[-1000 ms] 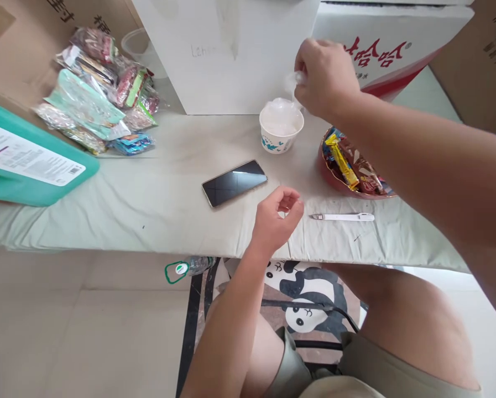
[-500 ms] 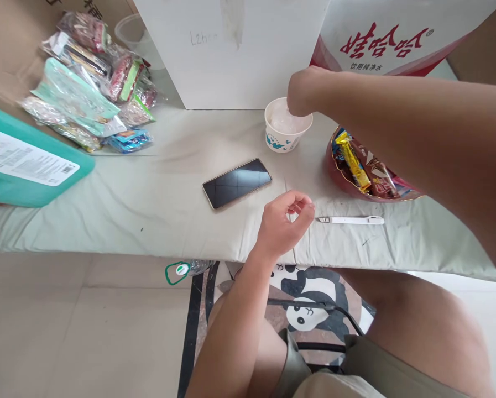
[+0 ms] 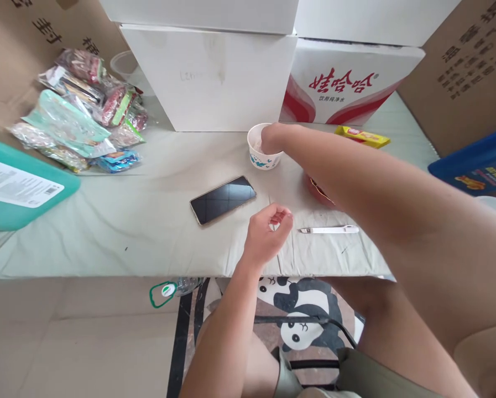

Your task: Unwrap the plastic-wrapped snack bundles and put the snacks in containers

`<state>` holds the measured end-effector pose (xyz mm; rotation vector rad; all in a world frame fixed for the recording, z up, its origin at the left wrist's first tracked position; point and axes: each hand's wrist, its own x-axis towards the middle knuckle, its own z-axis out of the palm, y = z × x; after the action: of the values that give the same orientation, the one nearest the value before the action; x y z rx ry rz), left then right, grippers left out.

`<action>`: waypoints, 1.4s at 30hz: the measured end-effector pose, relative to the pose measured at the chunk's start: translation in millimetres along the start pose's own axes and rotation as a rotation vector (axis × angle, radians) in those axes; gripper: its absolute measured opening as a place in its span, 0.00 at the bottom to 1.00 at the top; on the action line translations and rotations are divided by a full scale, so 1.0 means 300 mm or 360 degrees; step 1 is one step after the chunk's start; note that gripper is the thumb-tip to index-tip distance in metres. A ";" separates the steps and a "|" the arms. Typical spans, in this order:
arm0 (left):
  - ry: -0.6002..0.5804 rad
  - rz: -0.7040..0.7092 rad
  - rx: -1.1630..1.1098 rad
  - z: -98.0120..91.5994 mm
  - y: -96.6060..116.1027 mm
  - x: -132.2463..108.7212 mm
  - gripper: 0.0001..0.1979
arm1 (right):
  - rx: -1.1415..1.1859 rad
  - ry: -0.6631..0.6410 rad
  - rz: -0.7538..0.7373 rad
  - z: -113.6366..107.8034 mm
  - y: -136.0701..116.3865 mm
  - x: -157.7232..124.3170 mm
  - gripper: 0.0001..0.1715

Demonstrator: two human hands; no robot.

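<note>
My right hand (image 3: 272, 137) reaches over the far side of the table into a white paper bowl (image 3: 261, 162) with blue leaf marks. Its fingers are hidden inside, so what they touch does not show. Near the front edge my left hand (image 3: 269, 229) is loosely closed, thumb against curled fingertips, with no object visible in it. Just right of it lies a white utility knife (image 3: 330, 229), blade end towards the hand. A dark-screened phone (image 3: 223, 200) lies to the left. Under my right forearm, a red bowl (image 3: 320, 193) is mostly covered.
White cartons (image 3: 214, 83) stand behind the paper bowl, one (image 3: 334, 83) with red lettering. A yellow snack packet (image 3: 363, 136) lies beyond my forearm. Wrapped snacks (image 3: 73, 116) pile up at the left, beside a teal container (image 3: 24, 190). A blue package (image 3: 475, 166) stands right.
My right hand has gone down into the paper bowl, its forearm now covering most of the red bowl. The camera view has tilted up and shifted right. My left hand keeps its pose.
</note>
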<state>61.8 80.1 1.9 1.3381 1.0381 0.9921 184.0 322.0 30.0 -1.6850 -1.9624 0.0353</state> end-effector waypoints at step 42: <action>0.0120 0.0292 0.1130 0.229 0.017 0.808 0.30 | 0.0041 0.0209 0.0347 -0.496 0.414 -0.990 0.09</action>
<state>191.5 296.2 1.9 2.0113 1.4181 0.8365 378.0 27.0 -2.3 -1.8291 -1.6704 0.0288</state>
